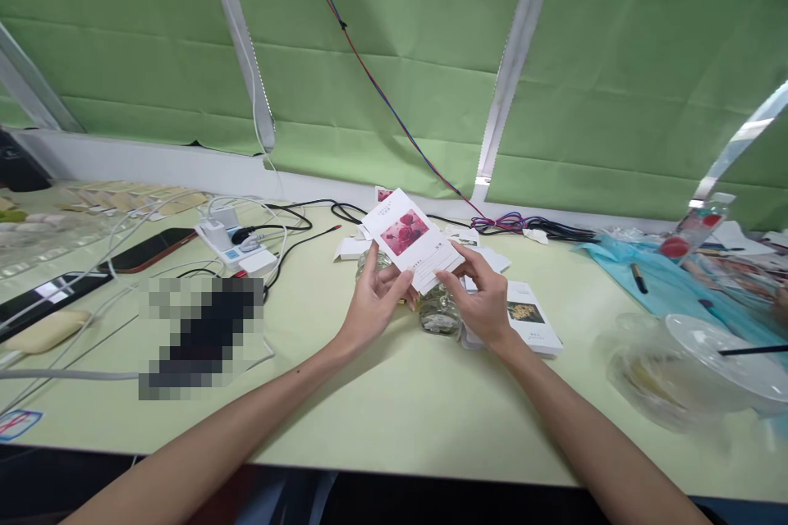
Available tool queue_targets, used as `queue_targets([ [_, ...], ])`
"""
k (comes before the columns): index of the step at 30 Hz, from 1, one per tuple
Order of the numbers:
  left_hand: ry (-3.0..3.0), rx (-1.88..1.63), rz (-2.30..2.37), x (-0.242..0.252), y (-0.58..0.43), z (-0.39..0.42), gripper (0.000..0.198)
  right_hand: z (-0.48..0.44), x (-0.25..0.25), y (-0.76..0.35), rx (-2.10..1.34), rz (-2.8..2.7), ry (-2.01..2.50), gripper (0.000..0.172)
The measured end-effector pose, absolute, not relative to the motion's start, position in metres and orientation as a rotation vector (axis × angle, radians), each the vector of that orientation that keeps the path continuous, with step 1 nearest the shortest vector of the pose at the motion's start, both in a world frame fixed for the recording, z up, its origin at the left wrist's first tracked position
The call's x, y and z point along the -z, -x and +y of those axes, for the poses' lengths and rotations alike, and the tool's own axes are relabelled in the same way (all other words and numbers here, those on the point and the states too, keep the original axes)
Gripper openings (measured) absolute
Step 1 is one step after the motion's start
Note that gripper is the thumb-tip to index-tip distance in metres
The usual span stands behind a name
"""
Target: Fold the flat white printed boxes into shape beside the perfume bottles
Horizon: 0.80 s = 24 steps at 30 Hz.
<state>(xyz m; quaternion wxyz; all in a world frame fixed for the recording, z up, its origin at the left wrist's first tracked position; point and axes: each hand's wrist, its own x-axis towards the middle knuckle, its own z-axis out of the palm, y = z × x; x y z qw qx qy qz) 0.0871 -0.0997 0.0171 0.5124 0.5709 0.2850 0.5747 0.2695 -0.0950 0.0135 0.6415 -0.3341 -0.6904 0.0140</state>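
Both my hands hold a flat white paper carton (403,236) with a picture of pink roses, tilted above the table. My left hand (375,291) grips its lower left side, thumb on the printed face. At its lower right corner, my right hand (480,287) pinches it between thumb and fingers. Below and between the hands lies a clear glass bottle (439,313), partly hidden. Another white carton (533,324) with a yellow flower picture rests on the table beside my right hand. More white cartons and cards lie behind the hands, mostly covered.
A power strip (237,246) with plugged-in chargers and tangled cables sits left, near a phone (153,251) and a dark tablet-like device (52,301). On the right are a lidded plastic cup (720,361) with a black straw, blue plastic sheeting (621,275), a pen (639,278) and a bottle (698,225).
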Motion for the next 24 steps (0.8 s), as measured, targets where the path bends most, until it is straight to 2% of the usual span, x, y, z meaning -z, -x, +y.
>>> queue_targets([
  [4, -1.367, -1.416, 0.691, -0.0154, -0.0872, -0.0996, 0.118, -0.0942, -0.0125, -0.2689, -0.030, -1.563, 0.742, 0.034],
  [8, -1.404, -1.430, 0.712, -0.0173, -0.0869, -0.1010, 0.120, -0.0933, -0.0110, -0.2689, -0.008, -1.563, 0.754, 0.032],
  [15, -1.473, -1.465, 0.742, -0.0195, -0.0856, -0.1047, 0.102, -0.0933, -0.0100, -0.2692, 0.011, -1.549, 0.831, 0.028],
  [21, -1.617, -1.449, 0.782, -0.0137, -0.0829, -0.1031, 0.068, -0.0931, -0.0100, -0.2692, 0.087, -1.549, 0.840, 0.027],
  [24, -1.629, -1.406, 0.762, -0.0123, -0.0819, -0.1020, 0.076, -0.0930, -0.0099, -0.2691, 0.115, -1.549, 0.823, 0.026],
])
